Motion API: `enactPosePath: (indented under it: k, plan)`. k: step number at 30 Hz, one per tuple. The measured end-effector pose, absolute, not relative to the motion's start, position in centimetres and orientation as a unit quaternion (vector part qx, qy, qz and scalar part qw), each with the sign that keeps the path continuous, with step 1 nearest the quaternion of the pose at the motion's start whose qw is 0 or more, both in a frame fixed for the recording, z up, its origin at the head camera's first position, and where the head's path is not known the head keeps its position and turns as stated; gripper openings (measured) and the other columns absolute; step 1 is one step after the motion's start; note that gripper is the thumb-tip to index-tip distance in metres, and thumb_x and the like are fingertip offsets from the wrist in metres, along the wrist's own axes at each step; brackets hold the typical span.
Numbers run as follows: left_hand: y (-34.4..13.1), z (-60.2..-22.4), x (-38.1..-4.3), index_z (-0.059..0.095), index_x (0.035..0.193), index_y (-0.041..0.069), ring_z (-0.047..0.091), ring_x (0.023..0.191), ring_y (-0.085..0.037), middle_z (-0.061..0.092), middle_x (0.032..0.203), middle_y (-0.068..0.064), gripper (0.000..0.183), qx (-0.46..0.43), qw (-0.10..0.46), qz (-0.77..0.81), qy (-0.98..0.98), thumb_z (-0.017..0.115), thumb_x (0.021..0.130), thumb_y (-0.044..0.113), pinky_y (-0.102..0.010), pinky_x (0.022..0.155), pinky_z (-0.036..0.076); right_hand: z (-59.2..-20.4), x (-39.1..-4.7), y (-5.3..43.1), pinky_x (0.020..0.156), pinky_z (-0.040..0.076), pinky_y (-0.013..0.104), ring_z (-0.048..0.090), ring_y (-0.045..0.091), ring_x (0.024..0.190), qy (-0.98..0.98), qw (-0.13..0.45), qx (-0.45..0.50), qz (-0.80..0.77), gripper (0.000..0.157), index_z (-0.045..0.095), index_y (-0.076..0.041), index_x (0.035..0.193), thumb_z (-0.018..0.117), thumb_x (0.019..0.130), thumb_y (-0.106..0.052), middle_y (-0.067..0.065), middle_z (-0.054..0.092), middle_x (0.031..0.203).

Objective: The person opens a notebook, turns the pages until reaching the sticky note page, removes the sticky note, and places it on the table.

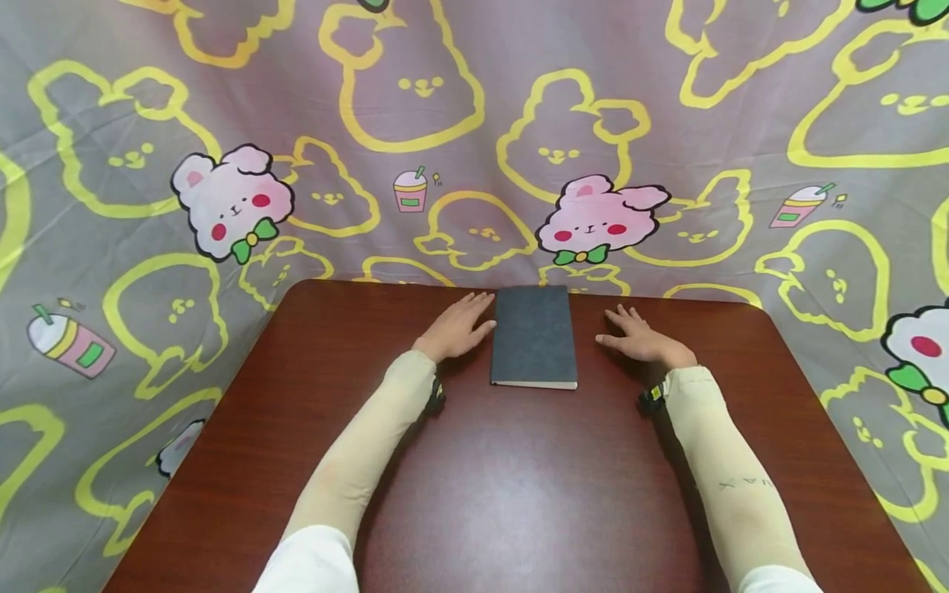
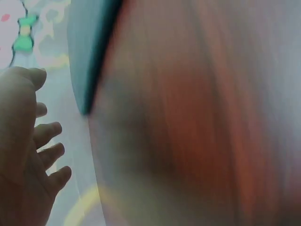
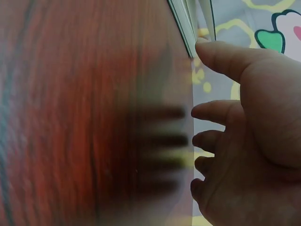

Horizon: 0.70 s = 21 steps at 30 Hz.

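The dark notebook [image 1: 534, 336] lies ahead of me at twelve o'clock, at the far edge of the table [image 1: 519, 511]; its long axis runs from twelve to six, pale page edges facing me at six. Just beside it, at its nine o'clock, my left hand [image 1: 457, 328] has its fingers extended and thumb apart; whether that thumb touches the cover I cannot tell. My right hand [image 1: 639, 336] is near, at three, fingers spread. The printed curtain [image 1: 489, 177] rises behind at twelve, walling off that side.
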<state>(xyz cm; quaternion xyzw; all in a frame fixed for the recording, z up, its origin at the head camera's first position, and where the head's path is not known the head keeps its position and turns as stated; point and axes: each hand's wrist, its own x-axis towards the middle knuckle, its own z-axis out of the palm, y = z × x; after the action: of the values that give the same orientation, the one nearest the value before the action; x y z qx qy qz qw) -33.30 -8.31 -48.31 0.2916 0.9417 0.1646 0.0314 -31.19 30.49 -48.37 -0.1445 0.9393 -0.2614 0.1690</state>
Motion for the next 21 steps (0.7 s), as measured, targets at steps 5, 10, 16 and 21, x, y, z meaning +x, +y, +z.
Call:
enactPosePath:
  k: [5, 10, 16, 21]
  plan:
    - [-4.2, -48.5, -31.8, 0.025, 0.162, 0.011, 0.02, 0.156, -0.034, 0.026, 0.168, -0.012, 0.065, 0.317, 0.035, 0.146, 0.936, 0.041, 0.109, 0.045, -0.044, 0.127, 0.019, -48.6, -30.9, 29.8, 0.118, 0.002, 0.073, -0.012, 0.048, 0.154, 0.927, 0.183, -0.152, -0.289, 0.088, 0.015, -0.002, 0.162, 0.055, 0.101, -0.051, 0.027, -0.002, 0.168]
    - [-1.5, -48.7, -30.9, 0.021, 0.164, 0.02, 0.012, 0.158, -0.029, 0.017, 0.171, -0.005, 0.065, 0.331, 0.062, 0.107, 0.936, 0.037, 0.108, 0.051, -0.046, 0.128, 0.017, -48.5, -30.9, 28.7, 0.118, 0.002, 0.074, -0.012, 0.045, 0.155, 0.921, 0.184, -0.164, -0.301, 0.087, 0.014, -0.007, 0.164, 0.053, 0.101, -0.054, 0.023, -0.003, 0.17]
    - [-0.2, -49.2, -30.4, 0.021, 0.164, 0.026, 0.009, 0.159, -0.026, 0.014, 0.171, -0.002, 0.064, 0.329, 0.08, 0.075, 0.938, 0.034, 0.108, 0.053, -0.049, 0.128, 0.013, -48.5, -31.0, 27.7, 0.119, 0.003, 0.073, -0.011, 0.044, 0.155, 0.919, 0.176, -0.174, -0.306, 0.086, 0.013, -0.007, 0.164, 0.052, 0.102, -0.053, 0.022, -0.002, 0.17]
    - [0.2, -49.1, -30.2, 0.024, 0.163, 0.027, 0.01, 0.159, -0.027, 0.015, 0.171, -0.003, 0.064, 0.322, 0.093, 0.061, 0.94, 0.036, 0.107, 0.055, -0.051, 0.128, 0.012, -48.7, -31.1, 27.3, 0.119, 0.004, 0.073, -0.012, 0.044, 0.155, 0.917, 0.184, -0.175, -0.307, 0.092, 0.009, -0.008, 0.164, 0.055, 0.1, -0.055, 0.021, -0.003, 0.17]
